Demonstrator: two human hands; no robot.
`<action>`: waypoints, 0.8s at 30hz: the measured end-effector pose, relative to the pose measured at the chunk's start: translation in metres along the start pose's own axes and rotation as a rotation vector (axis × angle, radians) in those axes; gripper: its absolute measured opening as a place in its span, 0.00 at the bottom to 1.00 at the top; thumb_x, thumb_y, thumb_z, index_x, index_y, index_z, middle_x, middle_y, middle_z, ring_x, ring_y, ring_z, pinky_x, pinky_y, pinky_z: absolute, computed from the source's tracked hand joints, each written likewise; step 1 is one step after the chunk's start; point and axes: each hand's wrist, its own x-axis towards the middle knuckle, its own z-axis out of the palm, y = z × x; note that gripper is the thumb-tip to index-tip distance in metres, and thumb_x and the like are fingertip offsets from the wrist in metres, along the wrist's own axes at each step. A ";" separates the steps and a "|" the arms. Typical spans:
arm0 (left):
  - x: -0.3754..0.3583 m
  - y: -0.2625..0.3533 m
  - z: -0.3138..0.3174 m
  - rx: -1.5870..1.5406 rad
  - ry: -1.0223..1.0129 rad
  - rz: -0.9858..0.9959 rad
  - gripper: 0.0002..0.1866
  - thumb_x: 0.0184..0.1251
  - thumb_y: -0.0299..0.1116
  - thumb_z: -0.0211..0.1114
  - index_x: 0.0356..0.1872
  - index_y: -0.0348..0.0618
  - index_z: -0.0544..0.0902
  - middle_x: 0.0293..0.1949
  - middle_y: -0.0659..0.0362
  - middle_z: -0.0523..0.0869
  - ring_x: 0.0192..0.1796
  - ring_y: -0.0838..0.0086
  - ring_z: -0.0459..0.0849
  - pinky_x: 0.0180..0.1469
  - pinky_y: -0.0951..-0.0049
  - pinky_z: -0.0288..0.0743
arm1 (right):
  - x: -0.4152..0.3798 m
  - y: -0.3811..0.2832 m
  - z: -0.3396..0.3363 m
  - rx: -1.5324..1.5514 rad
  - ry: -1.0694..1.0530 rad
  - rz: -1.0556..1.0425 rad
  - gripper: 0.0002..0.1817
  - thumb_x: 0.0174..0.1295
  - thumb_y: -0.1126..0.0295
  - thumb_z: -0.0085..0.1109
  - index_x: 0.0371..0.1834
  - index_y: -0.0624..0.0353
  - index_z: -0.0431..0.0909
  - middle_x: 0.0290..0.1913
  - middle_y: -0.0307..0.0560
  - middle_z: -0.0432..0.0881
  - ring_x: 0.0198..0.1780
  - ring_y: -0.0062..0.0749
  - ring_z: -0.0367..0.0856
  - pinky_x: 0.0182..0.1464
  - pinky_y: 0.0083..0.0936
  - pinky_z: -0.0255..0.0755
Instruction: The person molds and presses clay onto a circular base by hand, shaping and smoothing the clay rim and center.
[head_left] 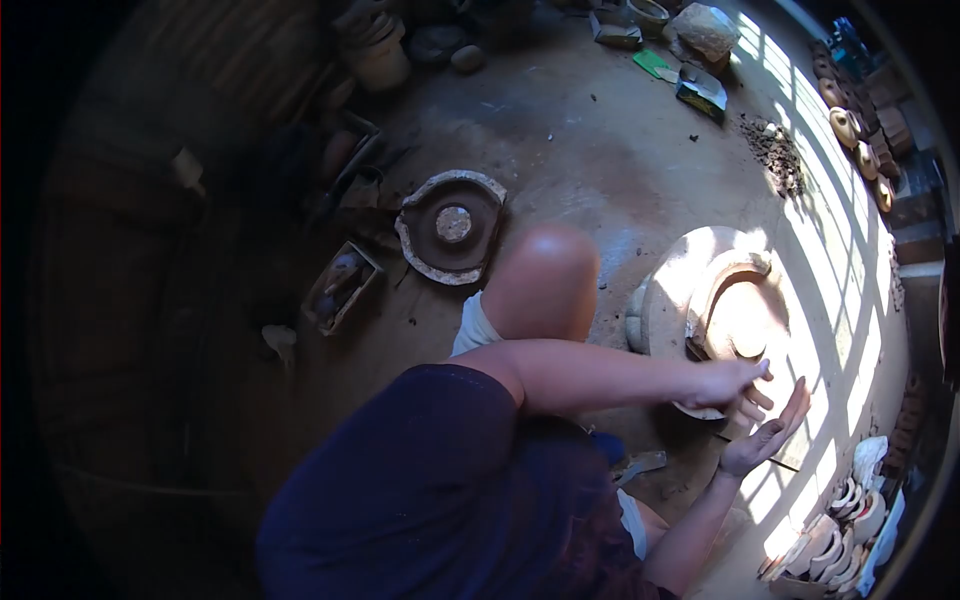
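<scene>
My left hand [735,385] reaches in from the left, over the near edge of a round pale disc [668,300]. Its fingers are apart and slightly bent, with no held object visible. Just below it, my right hand [765,440] is raised with its fingers stretched out and the palm turned towards the left hand. A thin dark stick [785,465] shows beside the right hand; whether the hand touches it is unclear. On the disc lies a raised curved rim [705,300] around a brightly lit round centre [740,318].
A round basin-like piece [415,240] and a small box [375,285] lie on the floor left of my knee. Curved clay pieces [825,550] are piled at lower right. Dark crumbs [775,155], a large stone [705,32] and stacked pieces [845,125] stand further off.
</scene>
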 end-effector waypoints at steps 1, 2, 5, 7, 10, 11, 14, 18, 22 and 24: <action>0.012 -0.028 0.005 0.109 -0.070 0.122 0.41 0.83 0.68 0.31 0.76 0.42 0.63 0.63 0.47 0.82 0.64 0.65 0.83 0.64 0.62 0.81 | 0.000 -0.011 0.007 -0.064 -0.087 -0.035 0.48 0.78 0.35 0.27 0.84 0.68 0.50 0.83 0.61 0.58 0.87 0.50 0.46 0.84 0.47 0.42; 0.000 -0.013 0.015 0.013 -0.059 0.076 0.46 0.79 0.73 0.30 0.78 0.42 0.61 0.68 0.47 0.78 0.71 0.65 0.76 0.71 0.62 0.73 | 0.000 -0.021 0.014 -0.126 -0.172 -0.076 0.54 0.74 0.28 0.28 0.85 0.67 0.48 0.84 0.60 0.55 0.87 0.51 0.44 0.84 0.48 0.40; 0.002 -0.006 0.008 -0.065 -0.023 0.040 0.60 0.67 0.85 0.22 0.85 0.44 0.44 0.84 0.47 0.53 0.86 0.64 0.48 0.85 0.60 0.45 | -0.017 -0.012 0.025 -0.031 -0.300 -0.030 0.58 0.71 0.22 0.27 0.87 0.64 0.42 0.88 0.57 0.46 0.88 0.51 0.40 0.85 0.47 0.38; 0.003 -0.029 0.012 -0.009 -0.114 0.059 0.60 0.66 0.85 0.19 0.86 0.45 0.35 0.87 0.49 0.43 0.87 0.65 0.41 0.86 0.59 0.38 | -0.004 0.028 0.019 0.145 -0.055 0.380 0.48 0.78 0.31 0.18 0.88 0.58 0.40 0.88 0.59 0.43 0.87 0.59 0.39 0.84 0.55 0.38; 0.021 -0.073 0.012 -0.674 -0.496 0.096 0.53 0.71 0.80 0.24 0.87 0.54 0.39 0.87 0.51 0.45 0.88 0.63 0.39 0.85 0.53 0.35 | 0.001 -0.043 0.045 0.621 0.090 0.490 0.47 0.78 0.29 0.21 0.89 0.50 0.36 0.88 0.57 0.38 0.88 0.49 0.36 0.86 0.47 0.32; 0.019 -0.081 0.021 -1.429 -0.959 0.096 0.47 0.78 0.72 0.26 0.87 0.52 0.42 0.87 0.50 0.46 0.88 0.63 0.40 0.85 0.58 0.35 | -0.004 -0.040 0.043 0.463 -0.005 0.391 0.47 0.77 0.29 0.18 0.89 0.49 0.36 0.89 0.55 0.38 0.88 0.48 0.36 0.86 0.48 0.30; 0.008 -0.071 0.025 -0.897 -0.639 0.281 0.40 0.86 0.61 0.30 0.86 0.42 0.46 0.86 0.48 0.48 0.88 0.60 0.42 0.86 0.63 0.38 | -0.024 -0.029 0.042 0.226 -0.143 0.246 0.47 0.76 0.28 0.12 0.89 0.48 0.36 0.89 0.50 0.37 0.89 0.46 0.34 0.86 0.48 0.25; -0.004 -0.026 0.001 0.473 0.064 0.346 0.40 0.88 0.56 0.33 0.84 0.33 0.46 0.86 0.46 0.48 0.87 0.55 0.42 0.86 0.61 0.39 | -0.029 -0.034 0.058 0.508 0.010 0.411 0.49 0.76 0.27 0.12 0.89 0.49 0.36 0.89 0.51 0.37 0.89 0.45 0.34 0.85 0.47 0.23; -0.007 -0.034 -0.001 0.702 0.165 0.548 0.38 0.88 0.56 0.31 0.84 0.37 0.45 0.83 0.43 0.53 0.84 0.54 0.50 0.85 0.60 0.43 | -0.038 -0.015 0.057 0.612 0.064 0.397 0.50 0.76 0.28 0.15 0.89 0.54 0.36 0.89 0.51 0.39 0.89 0.43 0.36 0.86 0.44 0.28; -0.037 -0.032 0.025 0.802 0.105 0.569 0.36 0.89 0.51 0.31 0.82 0.30 0.47 0.82 0.40 0.52 0.85 0.50 0.47 0.86 0.58 0.38 | -0.041 0.007 0.042 0.750 0.110 0.506 0.50 0.77 0.28 0.17 0.89 0.55 0.37 0.89 0.50 0.41 0.88 0.42 0.38 0.86 0.41 0.30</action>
